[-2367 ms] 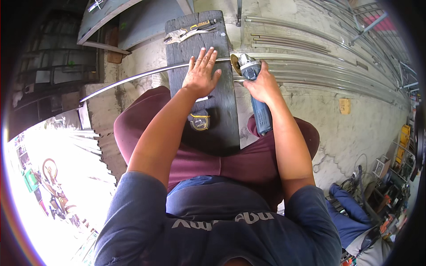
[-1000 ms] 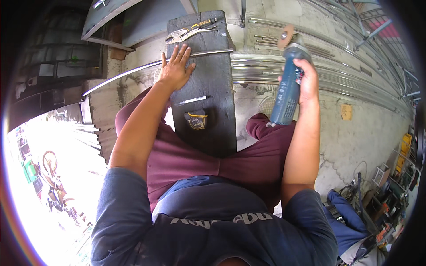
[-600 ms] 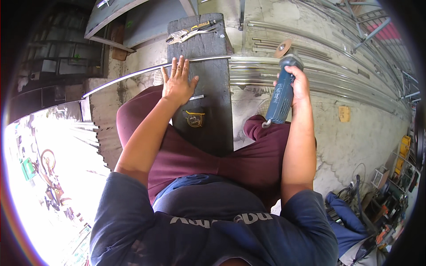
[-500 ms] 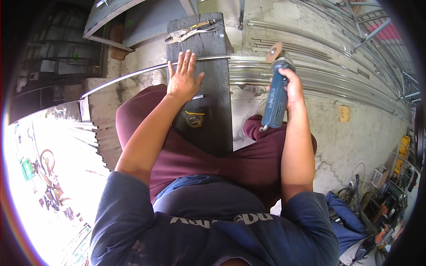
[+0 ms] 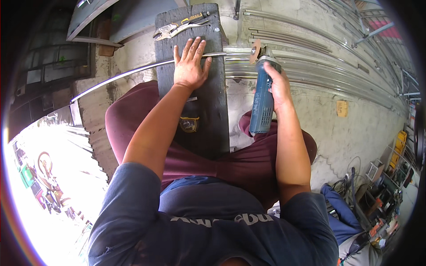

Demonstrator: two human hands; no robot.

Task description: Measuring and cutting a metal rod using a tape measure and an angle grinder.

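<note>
My left hand [image 5: 191, 66] lies flat with its fingers spread, pressing a thin metal tube [image 5: 128, 79] across a dark wooden bench [image 5: 211, 106]. The tube runs out to the left and its other end sticks out past the bench's right edge. My right hand [image 5: 278, 86] is wrapped round the blue body of an angle grinder [image 5: 262, 102]. The grinder stands nearly upright in the view, its reddish-brown disc [image 5: 255, 51] close to the tube's right part; whether they touch I cannot tell. A tape measure [image 5: 189, 124] rests on the bench nearer to me.
Locking pliers [image 5: 177, 30] and a yellow-black tool [image 5: 191, 18] lie at the bench's far end. Long metal tubes [image 5: 310, 71] spread over the concrete floor to the right. A cardboard piece [image 5: 341, 108] lies there too. Tools and cables crowd the lower right.
The grinder has moved left, bringing its disc nearer the bench and the tube. The view has shifted slightly. My left hand stays flat on the tube.
</note>
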